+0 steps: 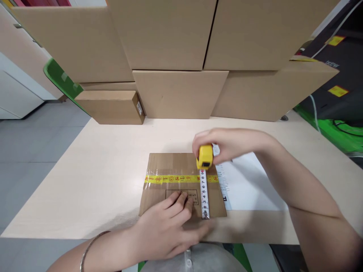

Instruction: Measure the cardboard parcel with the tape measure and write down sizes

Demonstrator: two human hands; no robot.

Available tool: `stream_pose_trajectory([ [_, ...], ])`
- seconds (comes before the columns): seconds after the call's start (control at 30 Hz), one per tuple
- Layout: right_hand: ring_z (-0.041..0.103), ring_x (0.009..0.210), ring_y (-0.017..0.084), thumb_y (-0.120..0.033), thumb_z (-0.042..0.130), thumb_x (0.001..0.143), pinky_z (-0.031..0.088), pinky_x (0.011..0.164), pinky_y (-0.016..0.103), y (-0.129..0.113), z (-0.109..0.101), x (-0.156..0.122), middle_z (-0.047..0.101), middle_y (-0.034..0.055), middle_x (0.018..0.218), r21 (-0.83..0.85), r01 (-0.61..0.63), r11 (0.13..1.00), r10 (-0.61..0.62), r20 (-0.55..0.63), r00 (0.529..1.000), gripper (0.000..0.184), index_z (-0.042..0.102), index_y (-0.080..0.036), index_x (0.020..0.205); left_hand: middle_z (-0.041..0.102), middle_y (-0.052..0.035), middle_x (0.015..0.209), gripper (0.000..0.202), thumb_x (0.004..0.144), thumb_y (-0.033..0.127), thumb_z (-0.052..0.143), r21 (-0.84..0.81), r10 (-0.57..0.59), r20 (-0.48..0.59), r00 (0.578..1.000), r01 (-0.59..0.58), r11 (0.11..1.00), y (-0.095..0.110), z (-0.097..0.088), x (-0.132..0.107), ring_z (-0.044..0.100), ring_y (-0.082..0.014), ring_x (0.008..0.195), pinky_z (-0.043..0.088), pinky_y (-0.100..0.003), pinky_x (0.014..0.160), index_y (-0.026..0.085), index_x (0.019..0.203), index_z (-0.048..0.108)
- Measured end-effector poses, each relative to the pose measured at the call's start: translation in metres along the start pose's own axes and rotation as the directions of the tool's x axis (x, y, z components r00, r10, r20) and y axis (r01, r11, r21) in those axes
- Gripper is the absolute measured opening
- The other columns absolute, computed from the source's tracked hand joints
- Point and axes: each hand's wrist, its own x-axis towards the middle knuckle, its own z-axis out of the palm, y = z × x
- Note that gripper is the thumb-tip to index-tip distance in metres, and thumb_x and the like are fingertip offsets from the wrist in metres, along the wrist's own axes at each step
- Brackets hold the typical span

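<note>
The light is bright, and soft shadows lie on the table (99,162). The thumb of the left hand (168,223) is blurred, and the picture edges look stretched.

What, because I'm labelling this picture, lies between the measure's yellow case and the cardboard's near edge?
In the head view, the numbered blade runs from the yellow case across the printed yellow tape to the near edge of the cardboard.
</note>
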Motion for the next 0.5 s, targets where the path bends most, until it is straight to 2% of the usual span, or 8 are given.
stream_pose_trajectory([
  [0.17, 0.064, 0.081, 0.018, -0.013, 0.072, 0.070, 0.044, 0.066, 0.028, -0.042, 0.056, -0.023, 0.068, 0.0003, 0.094, -0.007, -0.013, 1.000, 0.014, 0.065, 0.998, 0.026, 0.073, -0.024, 0.094, 0.073, -0.0167, 0.112, 0.049, 0.106, 0.054, 0.049, -0.260, -0.117, -0.019, 0.993, 0.108, 0.959, 0.001, -0.011, 0.002, 0.067, -0.0321, 0.116, 0.057, -0.045, 0.099, 0.012, 0.128, 0.059],
  [0.23, 0.064, 0.080, 0.017, -0.011, 0.071, 0.069, 0.044, 0.066, 0.027, -0.046, 0.069, -0.035, 0.068, -0.0002, 0.094, 0.045, -0.018, 0.999, 0.016, 0.032, 0.999, 0.030, 0.074, -0.026, 0.096, 0.071, -0.0152, 0.116, 0.046, 0.105, 0.049, 0.054, -0.477, -0.209, 0.013, 0.978, 0.190, 0.858, -0.004, -0.021, -0.001, 0.067, -0.0296, 0.117, 0.061, -0.044, 0.097, 0.015, 0.136, 0.051],
  [0.3, 0.066, 0.083, 0.018, -0.009, 0.072, 0.067, 0.048, 0.070, 0.028, -0.038, 0.073, -0.050, 0.070, 0.0009, 0.100, 0.143, -0.039, 0.989, 0.048, -0.056, 0.997, 0.039, 0.074, -0.026, 0.102, 0.067, -0.0151, 0.128, 0.048, 0.104, 0.043, 0.057, -0.643, -0.389, -0.001, 0.921, 0.297, 0.706, -0.015, -0.028, -0.010, 0.064, -0.0277, 0.125, 0.062, -0.043, 0.101, 0.020, 0.144, 0.045],
  [0.33, 0.067, 0.086, 0.019, -0.009, 0.074, 0.068, 0.049, 0.073, 0.029, -0.030, 0.074, -0.058, 0.071, 0.0018, 0.102, 0.205, -0.055, 0.977, 0.081, -0.121, 0.989, 0.040, 0.074, -0.025, 0.104, 0.064, -0.0141, 0.134, 0.046, 0.104, 0.041, 0.058, -0.690, -0.521, -0.017, 0.854, 0.367, 0.624, -0.023, -0.029, -0.016, 0.063, -0.0267, 0.129, 0.061, -0.043, 0.104, 0.024, 0.145, 0.045],
  [0.4, 0.068, 0.088, 0.021, -0.017, 0.078, 0.073, 0.051, 0.076, 0.031, -0.008, 0.077, -0.074, 0.071, 0.0032, 0.100, 0.366, -0.089, 0.927, 0.203, -0.289, 0.936, 0.034, 0.072, -0.025, 0.106, 0.064, -0.0095, 0.133, 0.037, 0.103, 0.038, 0.060, -0.747, -0.798, -0.110, 0.593, 0.480, 0.460, -0.046, -0.022, -0.031, 0.063, -0.0257, 0.128, 0.059, -0.045, 0.106, 0.030, 0.139, 0.051],
  [0.43, 0.068, 0.087, 0.021, -0.024, 0.080, 0.077, 0.051, 0.074, 0.032, 0.003, 0.081, -0.081, 0.071, 0.0034, 0.098, 0.461, -0.102, 0.882, 0.296, -0.371, 0.880, 0.030, 0.071, -0.025, 0.105, 0.063, -0.0095, 0.137, 0.040, 0.101, 0.039, 0.064, -0.754, -0.880, -0.065, 0.471, 0.554, 0.353, -0.059, -0.016, -0.038, 0.064, -0.0267, 0.127, 0.058, -0.046, 0.106, 0.030, 0.138, 0.053],
  [0.47, 0.067, 0.086, 0.022, -0.032, 0.080, 0.081, 0.050, 0.072, 0.032, 0.015, 0.085, -0.087, 0.071, 0.0033, 0.097, 0.555, -0.109, 0.825, 0.394, -0.425, 0.815, 0.027, 0.070, -0.026, 0.105, 0.063, -0.0104, 0.139, 0.039, 0.100, 0.042, 0.066, -0.756, -0.925, -0.005, 0.379, 0.604, 0.251, -0.072, -0.008, -0.045, 0.065, -0.0283, 0.126, 0.059, -0.047, 0.103, 0.028, 0.135, 0.056],
  [0.5, 0.066, 0.086, 0.022, -0.038, 0.080, 0.083, 0.050, 0.070, 0.032, 0.025, 0.091, -0.091, 0.070, 0.0033, 0.097, 0.639, -0.112, 0.761, 0.485, -0.446, 0.752, 0.027, 0.069, -0.027, 0.105, 0.066, -0.0115, 0.136, 0.038, 0.099, 0.045, 0.066, -0.757, -0.939, 0.063, 0.339, 0.629, 0.177, -0.084, 0.001, -0.051, 0.068, -0.0300, 0.123, 0.061, -0.047, 0.098, 0.025, 0.130, 0.061],
])
